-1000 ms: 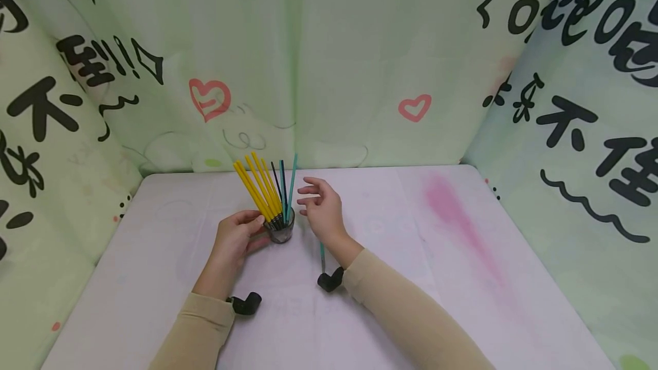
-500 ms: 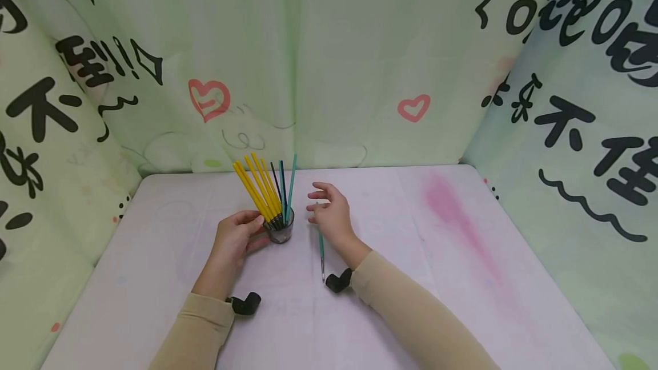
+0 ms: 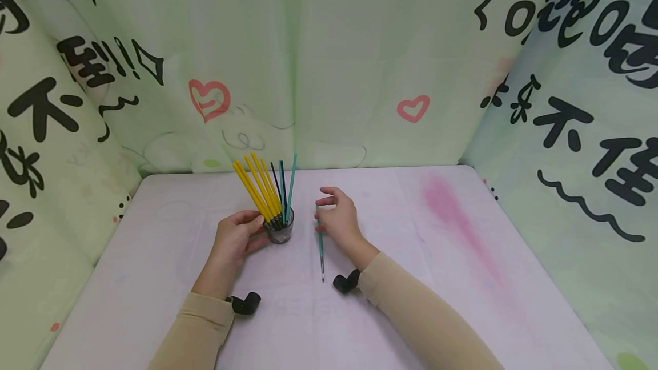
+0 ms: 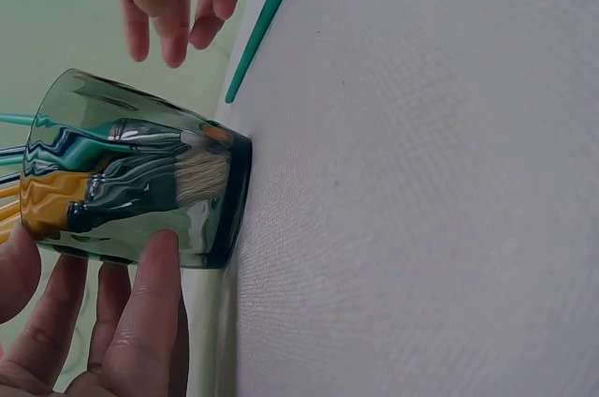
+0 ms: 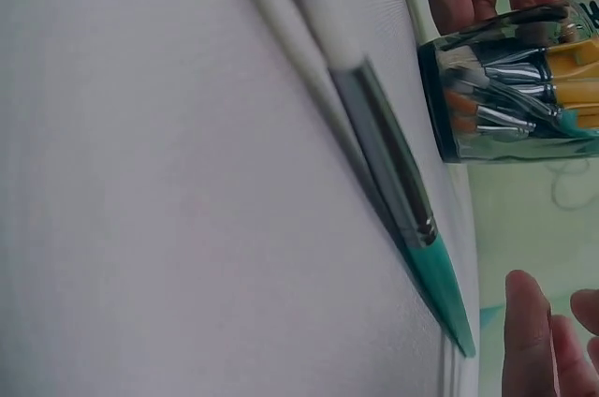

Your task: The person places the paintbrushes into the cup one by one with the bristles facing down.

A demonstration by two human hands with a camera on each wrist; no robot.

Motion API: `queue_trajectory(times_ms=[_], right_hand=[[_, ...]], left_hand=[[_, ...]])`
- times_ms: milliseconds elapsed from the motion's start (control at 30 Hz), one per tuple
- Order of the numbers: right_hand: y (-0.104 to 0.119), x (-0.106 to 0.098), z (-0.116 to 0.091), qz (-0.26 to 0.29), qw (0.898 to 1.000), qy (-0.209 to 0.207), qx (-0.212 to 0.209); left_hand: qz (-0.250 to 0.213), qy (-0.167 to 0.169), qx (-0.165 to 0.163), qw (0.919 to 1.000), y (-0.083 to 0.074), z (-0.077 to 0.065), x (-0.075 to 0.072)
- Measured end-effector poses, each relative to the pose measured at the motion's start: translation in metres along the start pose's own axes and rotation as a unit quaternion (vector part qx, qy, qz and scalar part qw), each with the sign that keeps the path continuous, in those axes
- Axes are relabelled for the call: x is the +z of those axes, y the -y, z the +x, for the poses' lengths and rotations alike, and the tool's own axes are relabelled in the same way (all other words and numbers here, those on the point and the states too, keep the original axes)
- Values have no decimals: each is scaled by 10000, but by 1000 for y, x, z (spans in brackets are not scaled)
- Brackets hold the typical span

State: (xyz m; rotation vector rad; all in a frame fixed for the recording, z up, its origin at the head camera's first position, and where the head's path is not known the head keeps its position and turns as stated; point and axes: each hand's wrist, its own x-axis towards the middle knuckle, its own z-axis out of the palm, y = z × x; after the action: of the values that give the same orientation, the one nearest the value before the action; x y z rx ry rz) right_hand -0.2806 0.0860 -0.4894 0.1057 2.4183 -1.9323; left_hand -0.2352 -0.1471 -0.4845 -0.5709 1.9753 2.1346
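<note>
A smoked-glass cup [image 3: 280,236] stands on the table, holding several paintbrushes [image 4: 131,182] with bristles down and yellow, teal and dark handles up. My left hand [image 3: 235,238] holds the cup from its left side, thumb by the rim and fingers along the wall. Right of the cup, a single teal-handled paintbrush [image 5: 388,149] lies flat on the cloth, its bristles toward me. Over that brush's handle end hovers my right hand [image 3: 339,217], fingers loosely bent and nothing between them; in the right wrist view its fingertips are apart from the brush.
A pale cloth [image 3: 437,313] with a pink stain at the right covers the table. Green curtains [image 3: 349,61] with black lettering and red hearts enclose the back and both sides. Black wrist cameras [image 3: 247,304] sit at both sleeves.
My right hand has drawn away from the cup, rightward and slightly toward me, uncovering more of the lying paintbrush. My left hand and the cup have stayed in place.
</note>
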Motion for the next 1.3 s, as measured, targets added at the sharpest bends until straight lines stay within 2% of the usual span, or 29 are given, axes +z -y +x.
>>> queue_trajectory(times_ms=[200,400,633,967,1300], right_hand=[[-1,-5,-1,-489,9988,-72,33],[-3,-8,0,-1160,9928,56,288],[-1,-8,1,-2009,9780,216,521],[5,0,4,-2897,9550,356,518],[1,2,9,-3586,9330,253,181]], left_hand=[[17,4,-1,10000,0,-1,0],[37,24,43,10000,0,-1,0],[30,20,29,10000,1,1,-1],[26,7,-41,10000,-1,0,0],[5,17,-63,10000,-1,0,0]])
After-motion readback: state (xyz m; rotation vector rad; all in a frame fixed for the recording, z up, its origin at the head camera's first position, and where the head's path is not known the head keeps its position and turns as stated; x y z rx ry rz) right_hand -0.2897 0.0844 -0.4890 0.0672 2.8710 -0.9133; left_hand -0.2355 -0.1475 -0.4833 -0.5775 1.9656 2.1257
